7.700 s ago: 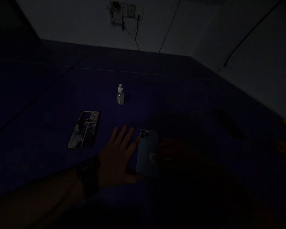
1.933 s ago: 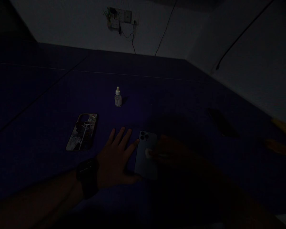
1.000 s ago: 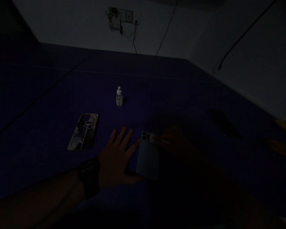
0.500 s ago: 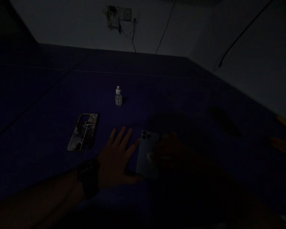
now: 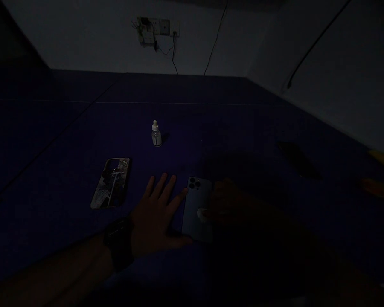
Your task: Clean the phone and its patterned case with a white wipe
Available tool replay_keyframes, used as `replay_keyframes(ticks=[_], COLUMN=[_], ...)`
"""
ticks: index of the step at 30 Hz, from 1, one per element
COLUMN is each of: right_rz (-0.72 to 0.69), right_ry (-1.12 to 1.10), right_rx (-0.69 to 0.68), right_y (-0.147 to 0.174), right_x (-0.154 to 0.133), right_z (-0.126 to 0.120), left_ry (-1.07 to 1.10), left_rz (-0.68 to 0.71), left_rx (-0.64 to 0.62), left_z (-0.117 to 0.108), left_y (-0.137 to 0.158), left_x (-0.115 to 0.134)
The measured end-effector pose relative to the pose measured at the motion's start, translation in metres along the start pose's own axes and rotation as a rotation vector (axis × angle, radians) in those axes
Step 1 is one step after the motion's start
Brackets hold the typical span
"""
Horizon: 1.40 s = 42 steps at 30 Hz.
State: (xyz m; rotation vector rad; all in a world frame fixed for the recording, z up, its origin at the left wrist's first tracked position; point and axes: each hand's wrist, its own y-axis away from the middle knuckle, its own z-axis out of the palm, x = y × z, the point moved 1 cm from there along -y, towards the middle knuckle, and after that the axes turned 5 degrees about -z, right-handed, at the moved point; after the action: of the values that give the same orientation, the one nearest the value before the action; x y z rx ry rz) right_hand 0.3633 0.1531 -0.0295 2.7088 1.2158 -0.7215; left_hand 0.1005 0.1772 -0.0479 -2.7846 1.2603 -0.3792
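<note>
A grey-blue smartphone (image 5: pixel 193 221) lies camera side up on the dark blue surface. My left hand (image 5: pixel 155 213), with a dark watch (image 5: pixel 118 238) on the wrist, rests flat beside it, fingers spread; its little-side fingers lie on the surface, while thumb and index finger touch the phone's left edge. In deep shadow, my right hand (image 5: pixel 227 200) is closed over the phone's right side. A small white wad (image 5: pixel 202 215), perhaps cotton or tissue, pokes from its fingertips onto the phone's back. A patterned phone case (image 5: pixel 111 183) lies to the left.
A small dropper bottle (image 5: pixel 156 135) with a white cap stands beyond the hands. Off to the right lies a dark flat slab (image 5: pixel 297 160). Sockets with cables (image 5: pixel 155 30) sit on the back wall. Yellow and orange items (image 5: pixel 382 160) show at the right edge. The light is very dim.
The view has shifted slightly, so the bottle and case appear a little lower. The white wad shows more clearly on the phone's back. My left hand keeps its place at the phone's edge.
</note>
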Motion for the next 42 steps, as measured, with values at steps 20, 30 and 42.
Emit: replay_keyframes(ticks=[20, 30, 42], right_rz=[0.424, 0.277, 0.211], right_ry=[0.134, -0.058, -0.125], right_rx=[0.312, 0.077, 0.222], right_y=[0.002, 0.015, 0.007], right_x=[0.035, 0.019, 0.023], right_z=[-0.005, -0.031, -0.009], left_ry=[0.077, 0.208, 0.189], left_rz=[-0.007, 0.045, 0.010], left_rx=[0.008, -0.021, 0.014], left_z=[-0.011, -0.020, -0.016], left_y=[-0.002, -0.003, -0.004], left_x=[0.002, 0.003, 0.004])
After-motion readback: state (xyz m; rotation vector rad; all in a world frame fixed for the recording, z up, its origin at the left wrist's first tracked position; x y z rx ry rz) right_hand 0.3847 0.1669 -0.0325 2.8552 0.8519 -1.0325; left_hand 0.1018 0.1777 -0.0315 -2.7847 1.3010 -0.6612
